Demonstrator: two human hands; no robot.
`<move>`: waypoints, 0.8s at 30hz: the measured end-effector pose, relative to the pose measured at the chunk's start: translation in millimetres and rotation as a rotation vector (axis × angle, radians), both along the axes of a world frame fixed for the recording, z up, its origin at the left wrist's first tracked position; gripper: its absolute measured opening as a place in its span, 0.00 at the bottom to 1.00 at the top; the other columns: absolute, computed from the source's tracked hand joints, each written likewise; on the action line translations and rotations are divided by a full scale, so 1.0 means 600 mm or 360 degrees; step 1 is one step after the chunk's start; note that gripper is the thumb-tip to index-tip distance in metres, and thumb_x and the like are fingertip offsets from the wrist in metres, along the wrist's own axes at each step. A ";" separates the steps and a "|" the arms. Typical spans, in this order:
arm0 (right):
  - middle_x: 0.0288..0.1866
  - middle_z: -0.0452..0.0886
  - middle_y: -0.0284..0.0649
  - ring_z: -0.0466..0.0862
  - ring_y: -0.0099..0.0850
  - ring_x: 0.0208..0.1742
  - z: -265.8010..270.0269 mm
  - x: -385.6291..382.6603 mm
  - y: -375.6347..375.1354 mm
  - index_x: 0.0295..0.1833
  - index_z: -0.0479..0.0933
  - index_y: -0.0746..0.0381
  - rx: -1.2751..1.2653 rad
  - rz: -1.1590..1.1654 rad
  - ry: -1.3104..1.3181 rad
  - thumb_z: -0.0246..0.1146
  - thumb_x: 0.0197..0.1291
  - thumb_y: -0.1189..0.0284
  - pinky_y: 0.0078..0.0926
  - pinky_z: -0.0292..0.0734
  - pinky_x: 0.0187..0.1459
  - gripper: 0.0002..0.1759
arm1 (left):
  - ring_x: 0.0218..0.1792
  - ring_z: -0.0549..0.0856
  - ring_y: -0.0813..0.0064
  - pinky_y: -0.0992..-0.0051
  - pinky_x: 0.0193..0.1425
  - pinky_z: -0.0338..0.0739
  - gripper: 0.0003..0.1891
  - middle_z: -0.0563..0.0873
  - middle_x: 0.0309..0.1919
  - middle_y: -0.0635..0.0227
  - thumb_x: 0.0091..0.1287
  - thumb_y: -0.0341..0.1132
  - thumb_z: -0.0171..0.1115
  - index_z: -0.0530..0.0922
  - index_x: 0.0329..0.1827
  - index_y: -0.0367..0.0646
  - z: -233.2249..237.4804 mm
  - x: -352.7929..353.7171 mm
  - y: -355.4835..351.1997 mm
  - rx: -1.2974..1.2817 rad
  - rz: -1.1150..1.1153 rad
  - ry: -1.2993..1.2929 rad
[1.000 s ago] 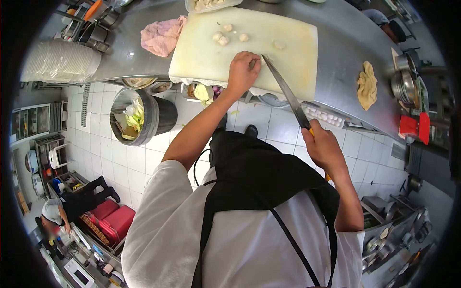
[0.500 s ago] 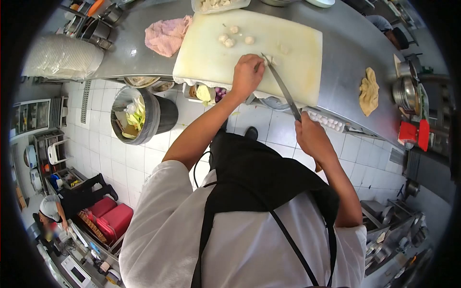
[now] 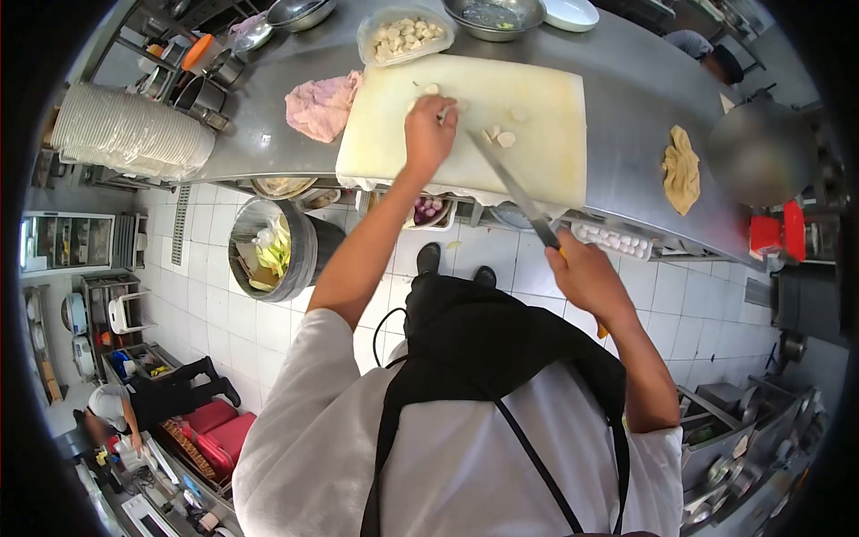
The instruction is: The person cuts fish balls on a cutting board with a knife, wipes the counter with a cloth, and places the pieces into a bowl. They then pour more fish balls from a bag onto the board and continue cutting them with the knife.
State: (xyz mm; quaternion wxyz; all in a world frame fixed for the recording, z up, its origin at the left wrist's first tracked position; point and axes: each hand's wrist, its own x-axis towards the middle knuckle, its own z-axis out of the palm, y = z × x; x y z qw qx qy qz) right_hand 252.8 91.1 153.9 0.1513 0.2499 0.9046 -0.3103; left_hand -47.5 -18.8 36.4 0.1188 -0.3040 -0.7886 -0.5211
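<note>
My right hand (image 3: 586, 273) grips a large kitchen knife (image 3: 519, 195) by its orange-yellow handle, the blade pointing up and left over the white cutting board (image 3: 537, 98). On the board's left half, my left hand (image 3: 431, 134) has its fingers bent at a small whitish round food piece (image 3: 462, 106); the grasp is partly hidden. Another such piece (image 3: 432, 89) lies just beyond the fingers. Cut pale slices (image 3: 506, 139) rest close to the knife tip. Behind the board sits a clear plastic container (image 3: 365, 45) holding many similar pale pieces.
A pink cloth (image 3: 322, 107) lies left of the board and a tan cloth (image 3: 682, 170) to its right. Metal bowls (image 3: 497, 31) stand at the back. Below the counter are a waste bin (image 3: 309, 251) and an egg tray (image 3: 613, 240). Another person (image 3: 112, 407) is at lower left.
My left hand has moved left, from beside the blade to the whole pieces. The knife has drawn slightly back from the slices. The view has tilted, showing more of the counter's back.
</note>
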 end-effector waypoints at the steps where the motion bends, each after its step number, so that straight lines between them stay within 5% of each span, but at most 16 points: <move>1: 0.36 0.83 0.62 0.83 0.64 0.44 -0.017 0.005 -0.004 0.49 0.72 0.66 -0.0016 0.0039 -0.0013 0.56 0.74 0.62 0.59 0.74 0.47 0.15 | 0.39 0.88 0.56 0.64 0.45 0.84 0.09 0.88 0.44 0.54 0.61 0.27 0.69 0.89 0.44 0.39 -0.002 -0.022 0.008 -0.0140 -0.0048 0.0042; 7: 0.37 0.84 0.63 0.83 0.64 0.44 -0.083 -0.013 0.003 0.49 0.73 0.67 0.0061 -0.0018 0.0095 0.55 0.74 0.63 0.62 0.75 0.48 0.16 | 0.56 0.85 0.52 0.58 0.63 0.80 0.13 0.87 0.52 0.51 0.59 0.31 0.69 0.89 0.47 0.42 -0.010 -0.063 0.067 -0.0988 -0.0175 0.0099; 10: 0.39 0.84 0.63 0.83 0.64 0.45 -0.087 -0.020 0.023 0.51 0.72 0.68 0.0095 -0.0107 0.0078 0.56 0.74 0.63 0.59 0.76 0.48 0.16 | 0.52 0.87 0.53 0.59 0.60 0.82 0.13 0.88 0.50 0.53 0.59 0.29 0.68 0.89 0.47 0.42 -0.019 -0.065 0.067 -0.1006 -0.0178 0.0254; 17: 0.40 0.84 0.64 0.83 0.63 0.47 -0.078 -0.019 0.042 0.60 0.70 0.66 0.0189 -0.0132 0.0051 0.55 0.74 0.65 0.58 0.76 0.51 0.18 | 0.40 0.89 0.65 0.71 0.50 0.84 0.12 0.90 0.46 0.59 0.58 0.26 0.72 0.88 0.46 0.38 -0.034 0.013 0.028 -0.0468 -0.0563 -0.0211; 21: 0.39 0.84 0.63 0.84 0.63 0.46 -0.040 -0.015 0.031 0.63 0.69 0.66 0.0207 -0.0064 -0.0013 0.55 0.73 0.67 0.58 0.77 0.51 0.19 | 0.39 0.88 0.69 0.72 0.47 0.84 0.11 0.89 0.44 0.61 0.61 0.26 0.72 0.87 0.47 0.36 -0.025 0.069 0.006 -0.0198 -0.0504 -0.0216; 24: 0.38 0.84 0.62 0.84 0.62 0.46 -0.003 -0.001 0.011 0.64 0.69 0.66 0.0208 -0.0019 -0.0020 0.54 0.73 0.68 0.58 0.77 0.51 0.19 | 0.37 0.88 0.63 0.68 0.45 0.84 0.09 0.88 0.40 0.58 0.60 0.28 0.71 0.88 0.43 0.37 -0.034 0.075 -0.003 -0.0001 -0.0276 -0.0299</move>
